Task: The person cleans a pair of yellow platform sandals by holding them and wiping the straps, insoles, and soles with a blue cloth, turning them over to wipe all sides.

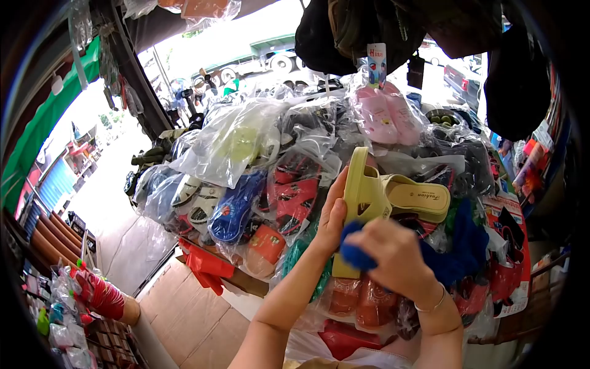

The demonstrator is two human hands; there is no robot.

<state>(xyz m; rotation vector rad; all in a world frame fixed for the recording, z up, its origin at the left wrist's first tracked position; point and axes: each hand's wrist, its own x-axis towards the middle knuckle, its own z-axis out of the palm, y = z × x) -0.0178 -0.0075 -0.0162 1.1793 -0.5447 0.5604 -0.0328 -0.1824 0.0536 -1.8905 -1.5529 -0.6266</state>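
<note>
My left hand (332, 218) is closed on a pale yellow sandal (359, 184), holding it upright on its side above a heaped stall table. In my right hand (399, 252), slightly smeared by motion, is a bunched blue cloth (354, 247), against the lower part of that sandal. The matching yellow sandal (421, 197) lies just to the right, its insole facing up with printed lettering. Another fuzzy blue cloth (460, 249) spreads over the footwear beyond my right wrist.
Footwear in clear bags covers the table, including blue clogs (238, 206), red-black sandals (295, 197) and pink clogs (386, 117). Dark bags (519, 80) hang overhead at right. A red plastic bag (206, 267) hangs off the front edge. Cardboard (200, 313) covers the floor.
</note>
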